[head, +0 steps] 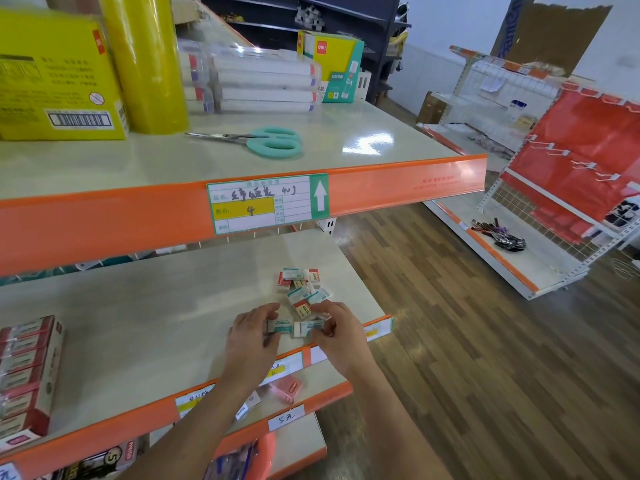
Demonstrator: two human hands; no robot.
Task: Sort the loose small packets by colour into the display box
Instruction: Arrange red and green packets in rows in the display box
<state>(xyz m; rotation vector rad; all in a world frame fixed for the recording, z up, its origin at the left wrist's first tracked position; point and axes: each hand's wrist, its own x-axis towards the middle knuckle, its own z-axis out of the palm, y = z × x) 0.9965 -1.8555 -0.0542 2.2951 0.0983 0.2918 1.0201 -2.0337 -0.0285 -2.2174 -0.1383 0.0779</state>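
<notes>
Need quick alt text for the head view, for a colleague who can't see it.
Both hands, left hand and right hand, hold teal packets over the middle shelf, beside a loose pile; the display box sits far left.

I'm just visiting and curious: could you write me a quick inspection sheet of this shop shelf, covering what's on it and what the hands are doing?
Surface: pale middle shelf with an orange price strip along its front edge.
Job's things: loose pile of small packets, red-ended and teal-ended, near the shelf's right end; display box at the far left, red-ended packets in rows.
Clutter: teal-handled scissors, yellow box, yellow roll and stacked clear cases on the upper shelf.
Grips: left hand holds a teal-ended packet; right hand holds another; the two packets meet end to end.
Cables: nothing seen.
Surroundings: wood-pattern floor, wire-grid rack with a red panel to the right.
</notes>
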